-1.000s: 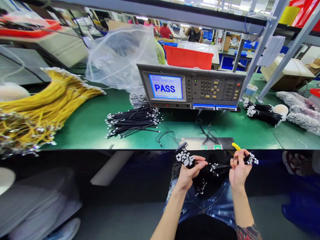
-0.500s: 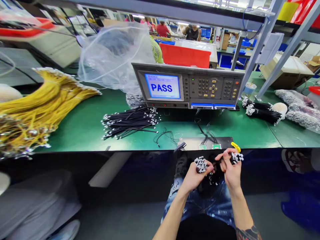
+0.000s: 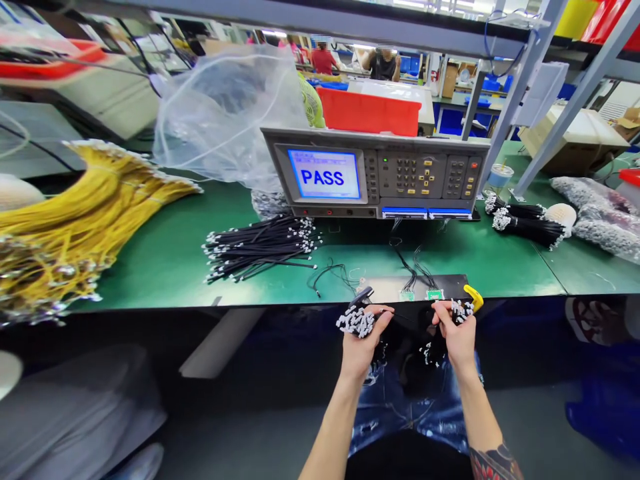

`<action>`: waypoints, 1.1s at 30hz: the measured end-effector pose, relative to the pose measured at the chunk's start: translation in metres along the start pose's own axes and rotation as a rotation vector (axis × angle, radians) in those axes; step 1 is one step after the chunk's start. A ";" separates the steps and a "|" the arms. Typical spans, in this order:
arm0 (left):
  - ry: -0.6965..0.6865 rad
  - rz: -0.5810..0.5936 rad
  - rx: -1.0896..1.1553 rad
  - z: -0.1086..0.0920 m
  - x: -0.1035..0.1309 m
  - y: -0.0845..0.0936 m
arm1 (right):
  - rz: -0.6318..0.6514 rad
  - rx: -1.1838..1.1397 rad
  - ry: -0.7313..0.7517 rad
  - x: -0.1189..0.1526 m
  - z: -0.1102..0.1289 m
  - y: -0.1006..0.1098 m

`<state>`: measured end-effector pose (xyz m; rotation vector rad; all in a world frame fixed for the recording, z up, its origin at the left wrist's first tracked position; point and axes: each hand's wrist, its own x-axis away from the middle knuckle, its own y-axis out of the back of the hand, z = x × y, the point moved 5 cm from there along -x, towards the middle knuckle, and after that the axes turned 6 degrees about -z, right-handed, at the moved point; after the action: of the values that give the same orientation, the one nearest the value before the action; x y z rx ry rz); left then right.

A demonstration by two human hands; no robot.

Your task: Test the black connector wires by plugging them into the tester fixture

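My left hand is closed round a bundle of black cables whose white connectors fan out at its left. Its thumb and a finger point right, by a thin dark cable. My right hand is closed too, with white connectors of more black cables at its fingers. Both hands are just below the table's front edge, apart from each other. Above them two small green boards sit on a plate, wired to a tester whose screen reads PASS. Other white connectors show between the hands, over my lap.
A pile of black cables lies on the green table, left of centre. Yellow cables cover its left end. Two black cable bundles and bagged parts are at the right. A yellow-handled clamp stands at the front edge.
My left hand has moved left and slightly up with its bundle, away from my right hand. My right hand has shifted slightly left, and its fingers have drawn together.
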<state>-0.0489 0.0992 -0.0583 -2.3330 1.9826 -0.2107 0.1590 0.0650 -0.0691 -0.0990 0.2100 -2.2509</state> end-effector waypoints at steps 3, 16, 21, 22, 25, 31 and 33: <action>0.077 0.057 0.125 -0.006 0.005 -0.010 | -0.014 0.034 0.025 -0.001 0.001 -0.003; 0.194 0.205 0.252 -0.011 0.012 -0.035 | -0.070 -0.069 -0.081 0.001 0.014 -0.013; 0.171 0.180 0.144 -0.002 0.012 -0.041 | -0.105 -0.122 -0.116 0.004 0.015 -0.017; 0.152 0.164 0.119 0.000 0.012 -0.041 | -0.115 -0.132 -0.112 0.004 0.015 -0.017; 0.093 0.100 0.044 0.008 0.008 -0.040 | -0.134 -0.146 -0.101 0.006 0.013 -0.017; 0.053 0.019 -0.042 0.017 0.001 -0.038 | -0.130 -0.126 -0.104 0.006 0.009 -0.016; 0.046 0.012 -0.042 0.018 0.000 -0.038 | -0.134 -0.124 -0.101 0.006 0.009 -0.015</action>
<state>-0.0090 0.1044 -0.0704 -2.3615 2.0404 -0.2261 0.1448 0.0687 -0.0574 -0.3004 0.2961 -2.3577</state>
